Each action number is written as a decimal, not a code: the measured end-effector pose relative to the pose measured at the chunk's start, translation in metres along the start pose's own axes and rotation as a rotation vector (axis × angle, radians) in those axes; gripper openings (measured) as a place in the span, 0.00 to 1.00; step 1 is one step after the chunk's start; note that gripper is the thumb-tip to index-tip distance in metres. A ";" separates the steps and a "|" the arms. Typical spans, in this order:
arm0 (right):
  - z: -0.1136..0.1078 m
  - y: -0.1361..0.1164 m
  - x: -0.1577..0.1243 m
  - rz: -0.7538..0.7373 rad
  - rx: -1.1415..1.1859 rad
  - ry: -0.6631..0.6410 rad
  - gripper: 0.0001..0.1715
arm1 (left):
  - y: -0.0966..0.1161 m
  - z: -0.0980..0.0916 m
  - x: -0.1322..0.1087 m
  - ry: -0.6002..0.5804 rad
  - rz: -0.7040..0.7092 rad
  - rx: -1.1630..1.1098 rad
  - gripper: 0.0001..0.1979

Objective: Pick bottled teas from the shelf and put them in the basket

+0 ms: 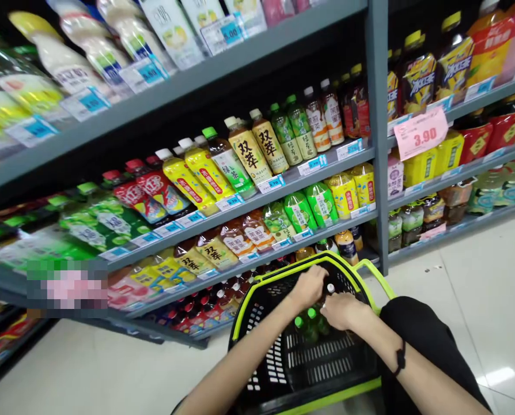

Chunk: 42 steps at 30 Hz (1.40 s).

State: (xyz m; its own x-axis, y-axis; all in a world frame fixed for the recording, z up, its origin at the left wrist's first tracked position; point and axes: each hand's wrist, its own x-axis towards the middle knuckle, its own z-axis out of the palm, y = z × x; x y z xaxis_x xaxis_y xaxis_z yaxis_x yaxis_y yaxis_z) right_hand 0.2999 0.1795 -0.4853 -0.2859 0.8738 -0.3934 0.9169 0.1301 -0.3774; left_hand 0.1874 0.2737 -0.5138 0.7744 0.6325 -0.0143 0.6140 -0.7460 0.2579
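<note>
White-capped bottle (330, 287), neck up and slightly tilted, between both hands — right hand (344, 310) nearer, left hand (309, 286) just beyond, both curled close, though any firm grip is hard to confirm. Below, two green-capped bottles (299, 323), in one black-and-lime shopping basket (244, 302) — grey metal shelving (377, 115) beyond.

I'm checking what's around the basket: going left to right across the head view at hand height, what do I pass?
white floor → basket's left side → left hand → right hand → black clothing → white floor again
</note>
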 end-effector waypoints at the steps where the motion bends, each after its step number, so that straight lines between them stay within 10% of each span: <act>1: -0.001 -0.001 -0.002 0.009 -0.002 -0.003 0.24 | -0.006 -0.022 0.007 0.074 0.020 0.042 0.11; 10: 0.000 -0.012 0.002 0.030 0.008 -0.037 0.28 | 0.002 -0.275 0.083 0.818 0.024 0.265 0.13; 16: 0.000 -0.017 0.009 -0.015 0.051 -0.041 0.26 | 0.023 -0.359 0.134 0.938 -0.010 0.515 0.15; 26: 0.000 -0.012 0.012 -0.044 0.037 0.024 0.22 | 0.022 -0.375 0.204 0.733 -0.439 0.609 0.36; 37: -0.002 -0.014 0.012 -0.039 0.051 -0.022 0.27 | 0.026 -0.336 0.187 0.901 0.024 0.292 0.44; 42: -0.005 -0.009 0.002 -0.029 0.103 -0.010 0.28 | 0.051 -0.325 0.141 1.070 0.318 0.150 0.41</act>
State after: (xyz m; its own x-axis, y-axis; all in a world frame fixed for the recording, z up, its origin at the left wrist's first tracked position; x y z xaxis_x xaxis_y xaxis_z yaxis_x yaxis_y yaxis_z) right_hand 0.2922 0.1823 -0.4782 -0.3150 0.8657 -0.3891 0.8750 0.1061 -0.4723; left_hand 0.2780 0.3925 -0.1893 0.4136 0.2089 0.8862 0.4801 -0.8771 -0.0174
